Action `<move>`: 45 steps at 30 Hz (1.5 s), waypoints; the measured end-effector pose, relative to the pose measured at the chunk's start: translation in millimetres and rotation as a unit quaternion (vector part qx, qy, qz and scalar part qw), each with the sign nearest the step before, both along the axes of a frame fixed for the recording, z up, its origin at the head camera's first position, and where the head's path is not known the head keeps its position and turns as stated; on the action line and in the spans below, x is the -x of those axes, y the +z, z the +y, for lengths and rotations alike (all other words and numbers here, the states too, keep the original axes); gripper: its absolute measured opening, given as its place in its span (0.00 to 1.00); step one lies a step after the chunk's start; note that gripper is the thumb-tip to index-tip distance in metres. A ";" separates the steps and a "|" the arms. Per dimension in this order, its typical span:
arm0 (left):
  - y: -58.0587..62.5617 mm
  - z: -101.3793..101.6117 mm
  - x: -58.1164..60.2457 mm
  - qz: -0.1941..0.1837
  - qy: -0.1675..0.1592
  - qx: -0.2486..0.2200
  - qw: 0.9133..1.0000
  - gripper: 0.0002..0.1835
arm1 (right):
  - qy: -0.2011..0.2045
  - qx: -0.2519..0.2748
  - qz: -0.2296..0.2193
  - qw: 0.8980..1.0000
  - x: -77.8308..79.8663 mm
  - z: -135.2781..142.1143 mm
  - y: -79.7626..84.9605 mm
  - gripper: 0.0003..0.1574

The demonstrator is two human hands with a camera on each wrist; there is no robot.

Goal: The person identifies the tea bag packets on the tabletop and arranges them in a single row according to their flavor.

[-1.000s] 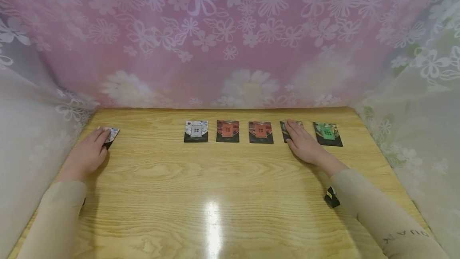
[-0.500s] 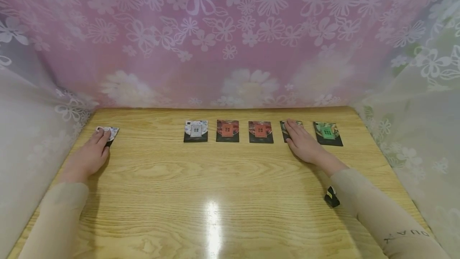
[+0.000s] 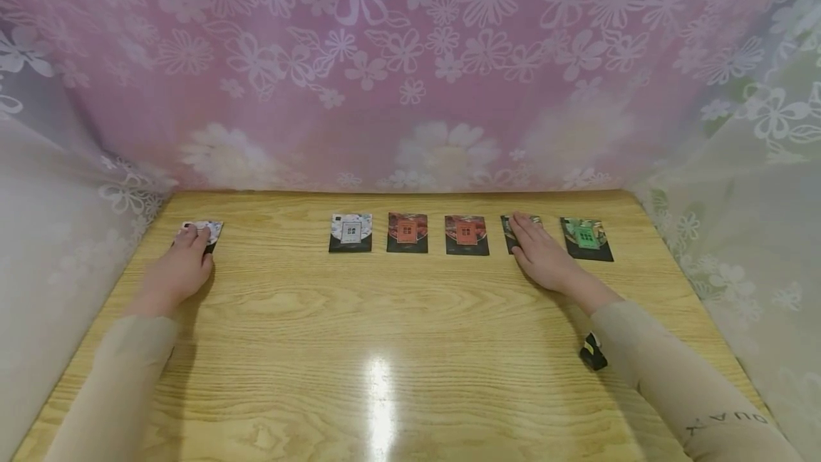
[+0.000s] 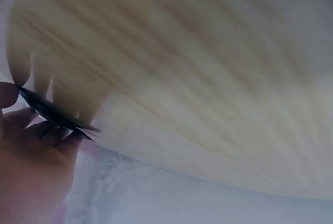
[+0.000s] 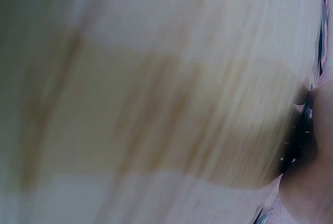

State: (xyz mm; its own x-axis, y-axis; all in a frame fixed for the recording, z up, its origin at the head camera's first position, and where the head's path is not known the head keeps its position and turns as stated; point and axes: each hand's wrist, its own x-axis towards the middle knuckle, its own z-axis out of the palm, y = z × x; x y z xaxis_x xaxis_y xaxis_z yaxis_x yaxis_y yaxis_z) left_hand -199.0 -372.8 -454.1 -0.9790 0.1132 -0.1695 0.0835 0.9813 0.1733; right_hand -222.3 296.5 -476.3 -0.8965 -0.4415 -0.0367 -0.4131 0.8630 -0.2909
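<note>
At the table's far left my left hand (image 3: 178, 275) lies on a small flat white-and-blue sachet (image 3: 215, 229) with a black lower part. In the left wrist view its fingers press on the face of that dark, thin sachet (image 4: 49, 110) from one side. My right hand (image 3: 545, 259) rests with fingers stretched over a black-and-green patterned sachet (image 3: 509, 236), hiding most of it. To its right lies a similar green-labelled sachet (image 3: 586, 237). Left of that hand, in one row, are two red-labelled sachets (image 3: 467, 234) and a white-and-blue one (image 3: 350, 233).
A small black piece with yellow (image 3: 593, 352) lies partly under the right sleeve (image 3: 667, 369). The wooden table (image 3: 288, 348) ends at a pink flowered curtain (image 3: 410, 127) behind. Pale flowered curtains (image 3: 750, 234) hang along both sides.
My left hand has shifted to the right, and the white-and-blue sachet under it has slid the same way and turned straighter. The right hand stays in place.
</note>
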 end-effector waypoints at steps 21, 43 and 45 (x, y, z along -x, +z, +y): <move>1.5 80.2 16.7 -0.009 -0.052 0.039 0.998 0.35 | -0.009 -0.017 -0.014 1.000 -2.3 -4.4 9.3 0.39; -2.6 143.7 20.6 0.026 -0.070 0.079 0.994 0.34 | -0.010 -0.015 -0.018 1.000 -2.4 -5.4 8.4 0.40; -4.5 144.9 21.1 0.037 -0.068 0.080 0.994 0.34 | -0.010 -0.014 -0.018 1.000 -2.6 -5.6 8.7 0.40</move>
State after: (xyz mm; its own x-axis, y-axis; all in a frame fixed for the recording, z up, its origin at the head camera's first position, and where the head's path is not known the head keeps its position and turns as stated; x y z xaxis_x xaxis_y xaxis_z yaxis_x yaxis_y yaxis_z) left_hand -220.1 -227.9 -458.6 -0.9667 0.2234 -0.1248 0.2247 0.9744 0.0036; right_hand -219.7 290.8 -467.5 -0.9028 -0.4222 -0.0815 -0.3857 0.8789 -0.2806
